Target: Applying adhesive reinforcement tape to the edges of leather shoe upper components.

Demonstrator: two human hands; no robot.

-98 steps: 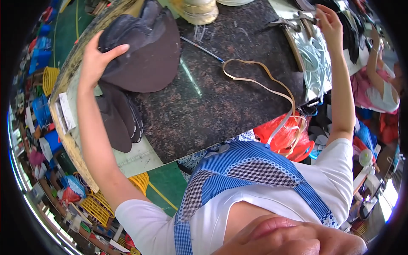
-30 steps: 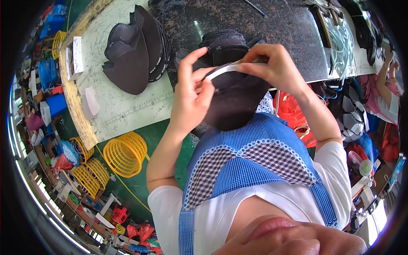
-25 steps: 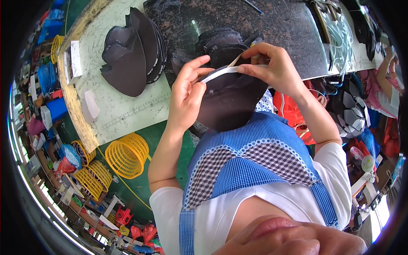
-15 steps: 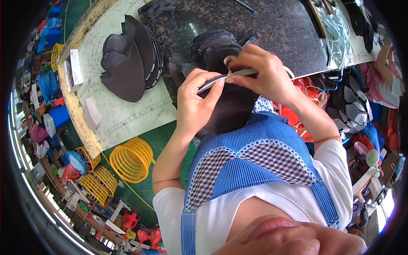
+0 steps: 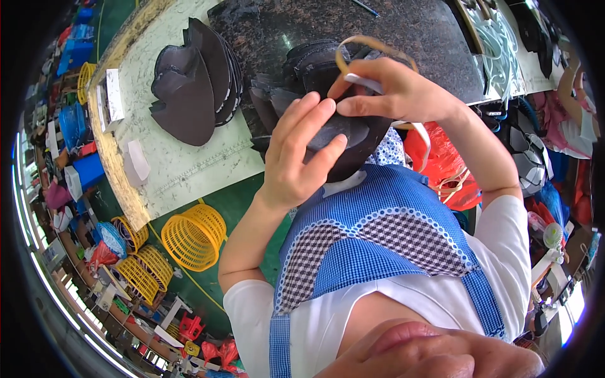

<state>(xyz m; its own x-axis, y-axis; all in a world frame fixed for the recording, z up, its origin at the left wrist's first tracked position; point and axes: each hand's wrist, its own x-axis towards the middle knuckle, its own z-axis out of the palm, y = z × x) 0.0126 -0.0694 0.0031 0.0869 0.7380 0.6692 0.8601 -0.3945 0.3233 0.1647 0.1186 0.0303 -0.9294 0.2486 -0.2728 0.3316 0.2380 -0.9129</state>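
Low and to the left of the hands, yellow baskets [image 5: 194,238] rest on a green floor [image 5: 251,196]. Nearer the hands, a pale scrap [image 5: 137,162] lies on the pale tabletop [image 5: 211,165], and beyond it, left of the left hand, a stack of dark curved pieces [image 5: 192,94] overlaps. The left hand [image 5: 299,148] is half open, its fingers bent forward and thumb apart, over a dark piece [image 5: 358,152] that sits between the hands, in front of the blue checked apron [image 5: 384,195]; whether the left hand grips its edge is hidden. Just beyond the hands, more dark pieces [image 5: 315,51] are heaped on a dark speckled slab [image 5: 435,44]. The right hand [image 5: 387,94] is nearly closed, thumb and forefinger pinched near the left fingertips, with a narrow strip [image 5: 364,82] in its grasp, looping above its knuckles. Far beyond the hands lies a pen [image 5: 365,8]. Below the right wrist hangs a red bag [image 5: 438,160]; to its right, pale cords [image 5: 498,53] lie bundled.
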